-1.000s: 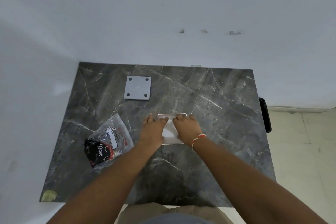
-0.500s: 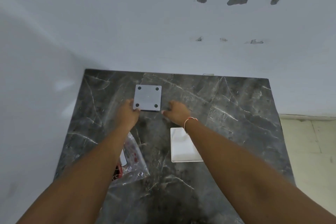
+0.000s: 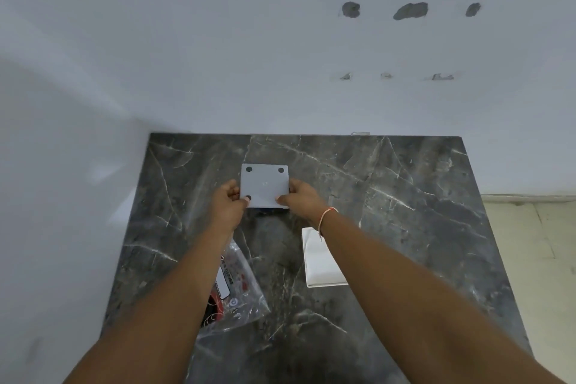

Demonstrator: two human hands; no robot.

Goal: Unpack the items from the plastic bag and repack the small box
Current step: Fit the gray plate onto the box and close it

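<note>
Both hands grasp the grey box (image 3: 264,185) over the far middle of the dark marble table (image 3: 389,196); the left hand (image 3: 229,204) pinches its left edge, with the thumb on the top near one dark dot; the right hand (image 3: 301,198) pinches the right edge and the near right corner, with fingertips on the top. The box has a flat grey face with dark round dots at the corners; its near edge seems raised a little from the table, because a dark shadow lies under it, but I cannot tell if the far edge touches the marble. A red and white thread band (image 3: 327,217) is on the right wrist.

Nearer than the box and to its right, a white tray (image 3: 318,265) lies flat on the table, partly hidden by the right forearm. Nearer than the box and to its left, the plastic bag (image 3: 240,290) lies on the table, partly under the left forearm; inside it I see a white label and something red and black.
</note>
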